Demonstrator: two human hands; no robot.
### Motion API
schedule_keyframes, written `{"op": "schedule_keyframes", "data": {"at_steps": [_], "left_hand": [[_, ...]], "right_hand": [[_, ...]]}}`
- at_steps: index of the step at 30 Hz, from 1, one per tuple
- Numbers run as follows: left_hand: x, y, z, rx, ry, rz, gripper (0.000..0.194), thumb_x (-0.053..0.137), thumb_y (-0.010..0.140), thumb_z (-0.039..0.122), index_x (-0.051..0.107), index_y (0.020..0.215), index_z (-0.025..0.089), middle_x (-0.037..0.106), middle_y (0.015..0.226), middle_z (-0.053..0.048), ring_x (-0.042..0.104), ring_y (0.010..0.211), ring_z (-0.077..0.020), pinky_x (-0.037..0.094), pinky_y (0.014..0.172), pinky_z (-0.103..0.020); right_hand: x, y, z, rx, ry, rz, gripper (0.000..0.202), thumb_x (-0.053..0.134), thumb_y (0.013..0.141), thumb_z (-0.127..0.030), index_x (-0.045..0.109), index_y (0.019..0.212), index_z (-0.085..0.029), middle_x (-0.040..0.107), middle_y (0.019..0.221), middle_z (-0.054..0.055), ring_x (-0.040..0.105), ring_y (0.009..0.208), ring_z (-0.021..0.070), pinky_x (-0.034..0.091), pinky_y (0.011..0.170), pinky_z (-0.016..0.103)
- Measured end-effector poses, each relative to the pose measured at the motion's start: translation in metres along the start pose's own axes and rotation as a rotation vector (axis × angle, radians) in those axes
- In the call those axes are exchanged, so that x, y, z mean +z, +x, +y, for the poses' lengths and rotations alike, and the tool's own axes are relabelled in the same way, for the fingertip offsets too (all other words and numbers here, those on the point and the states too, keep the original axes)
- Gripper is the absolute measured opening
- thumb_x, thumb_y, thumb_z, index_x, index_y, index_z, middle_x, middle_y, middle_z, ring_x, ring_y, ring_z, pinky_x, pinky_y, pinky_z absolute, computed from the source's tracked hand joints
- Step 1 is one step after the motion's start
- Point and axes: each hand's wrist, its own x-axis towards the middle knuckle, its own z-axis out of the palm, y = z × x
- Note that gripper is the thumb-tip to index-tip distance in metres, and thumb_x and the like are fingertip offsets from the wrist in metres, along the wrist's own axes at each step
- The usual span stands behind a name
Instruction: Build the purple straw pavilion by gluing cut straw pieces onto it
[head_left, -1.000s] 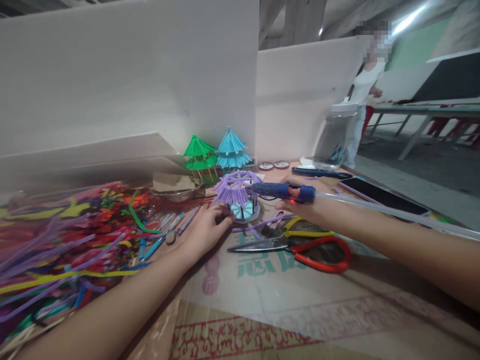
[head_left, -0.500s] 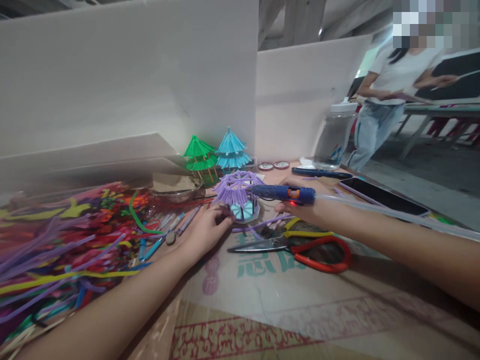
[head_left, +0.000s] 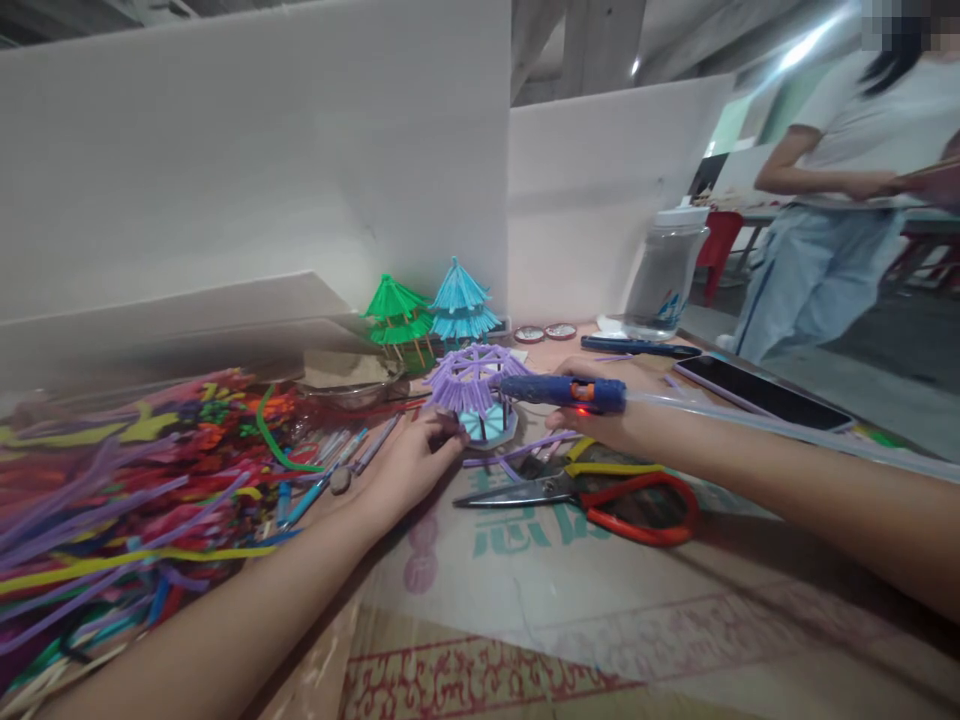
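A small purple pavilion model stands on a pale blue base, its roof of fuzzy pipe-cleaner strips open at the top. My left hand is at its near left side, with curled fingers gripping the lower edge. In my right hand is a blue hot glue gun, its nozzle against the right side of the purple roof. A red light glows on the glue gun, and a long clear glue stick trails from its back. Much of the right hand's grip is hidden behind the gun.
Scissors with red and yellow handles lie in front. Pipe cleaners heap at left. Green and blue pavilion models stand behind. A phone, a water bottle and a person are at right.
Both hands, the glue gun and the purple pavilion model keep nearly the same places. The person in the background has moved to the right.
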Motion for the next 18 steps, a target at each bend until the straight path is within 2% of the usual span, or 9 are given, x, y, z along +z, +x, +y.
{"op": "schedule_keyframes", "data": {"at_steps": [11, 18], "left_hand": [[-0.0001, 0.0010, -0.0004, 0.003, -0.005, -0.012, 0.022, 0.054, 0.087, 0.033, 0.069, 0.083, 0.018, 0.070, 0.093, -0.005, 0.064, 0.093, -0.0214, 0.047, 0.086, -0.033], [-0.0013, -0.0010, 0.0017, -0.009, -0.013, -0.021, 0.023, 0.053, 0.087, 0.033, 0.069, 0.084, 0.018, 0.071, 0.094, -0.006, 0.065, 0.094, -0.0218, 0.048, 0.086, -0.032]], "right_hand": [[-0.0028, -0.0019, -0.0025, 0.041, -0.026, -0.016, 0.026, 0.072, 0.076, -0.048, 0.064, 0.078, -0.023, 0.063, 0.065, -0.003, 0.056, 0.058, 0.0134, 0.034, 0.051, 0.024], [-0.0051, -0.0020, -0.0040, 0.072, -0.050, -0.045, 0.026, 0.073, 0.076, -0.048, 0.067, 0.084, -0.024, 0.066, 0.070, -0.002, 0.058, 0.062, 0.0151, 0.035, 0.054, 0.024]]}}
